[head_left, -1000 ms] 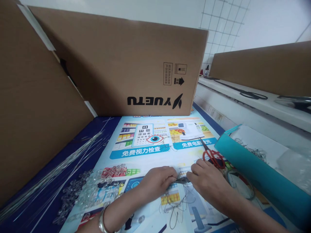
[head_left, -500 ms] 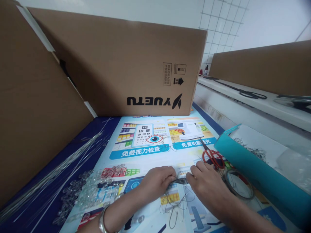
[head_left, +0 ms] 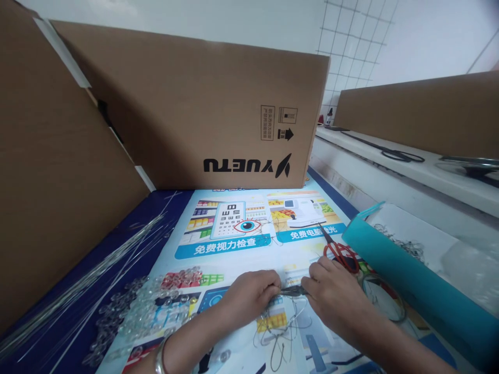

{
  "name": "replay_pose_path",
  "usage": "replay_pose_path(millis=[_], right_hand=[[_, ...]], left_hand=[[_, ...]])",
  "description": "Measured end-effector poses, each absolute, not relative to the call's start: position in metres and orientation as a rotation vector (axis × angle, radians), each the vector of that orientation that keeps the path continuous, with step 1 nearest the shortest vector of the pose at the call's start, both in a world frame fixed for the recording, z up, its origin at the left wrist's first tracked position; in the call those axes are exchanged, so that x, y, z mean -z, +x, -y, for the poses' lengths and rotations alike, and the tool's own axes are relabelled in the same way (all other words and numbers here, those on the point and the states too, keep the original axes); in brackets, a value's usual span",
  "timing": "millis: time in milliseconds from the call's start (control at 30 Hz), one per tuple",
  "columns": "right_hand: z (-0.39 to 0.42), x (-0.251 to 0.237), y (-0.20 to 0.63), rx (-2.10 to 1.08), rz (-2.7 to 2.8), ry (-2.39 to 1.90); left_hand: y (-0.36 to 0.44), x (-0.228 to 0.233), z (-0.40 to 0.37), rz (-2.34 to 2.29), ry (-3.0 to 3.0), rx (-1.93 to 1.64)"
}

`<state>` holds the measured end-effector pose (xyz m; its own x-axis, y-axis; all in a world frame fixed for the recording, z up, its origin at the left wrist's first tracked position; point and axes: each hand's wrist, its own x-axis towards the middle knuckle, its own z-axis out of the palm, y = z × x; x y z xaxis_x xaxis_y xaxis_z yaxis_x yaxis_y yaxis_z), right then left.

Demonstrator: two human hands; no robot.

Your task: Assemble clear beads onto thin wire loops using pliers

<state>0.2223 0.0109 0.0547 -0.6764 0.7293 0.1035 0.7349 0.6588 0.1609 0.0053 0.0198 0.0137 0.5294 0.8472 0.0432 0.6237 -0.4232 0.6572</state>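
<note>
Right hand point(head_left: 331, 291) gripping dark metal pliers point(head_left: 294, 291), fingers curled round the handle end. Pliers lie roughly crosswise between the two hands, over the printed sheet point(head_left: 230, 259), nose pointing at the left hand point(head_left: 257, 291). Left hand: fingers closed in a pinch right at the plier tips; can't tell what's between them, fingertips hidden. Metal bracelet point(head_left: 159, 358) on left wrist. Loose bent wires point(head_left: 277, 337) sit tangled just below the pliers, on the near side. Clear beads point(head_left: 134, 311) spread left of the left forearm, some pinkish ones at the far end of the pile. Bundle of straight thin strands point(head_left: 97, 265) further left, on the dark blue surface. Right side: red-handled scissors point(head_left: 341, 257) just beyond the right hand, tape roll point(head_left: 401, 306) beside the right forearm, teal box point(head_left: 413, 291) past that, small metal pieces inside. Cardboard box point(head_left: 175, 104) stands behind, YUETU print upside down.
</note>
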Motion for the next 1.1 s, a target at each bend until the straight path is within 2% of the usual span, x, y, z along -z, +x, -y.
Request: replay_pose_path(millis=[167,467,700,967,1100], right_hand=[[-0.024,-0.069,0.235,0.237,2.758,-1.331],[-0.041,-0.039,0.243,0.193,2.689,-1.5],[-0.035,-0.048,0.238,0.082,2.695,-1.452],[-0.015,-0.043,0.217,-0.365,2.604,-1.295],[-0.011,-0.032,0.208,-0.408,2.569,-1.393]], left_hand=[[0.003,-0.015,-0.02,-1.172,2.219,-0.512],[0.0,-0.021,-0.019,-1.197,2.226,-0.509],[0.002,-0.021,-0.017,-1.244,2.225,-0.504],[0.006,-0.024,-0.015,-1.253,2.302,-0.509],[0.007,-0.024,-0.016,-1.228,2.321,-0.495]])
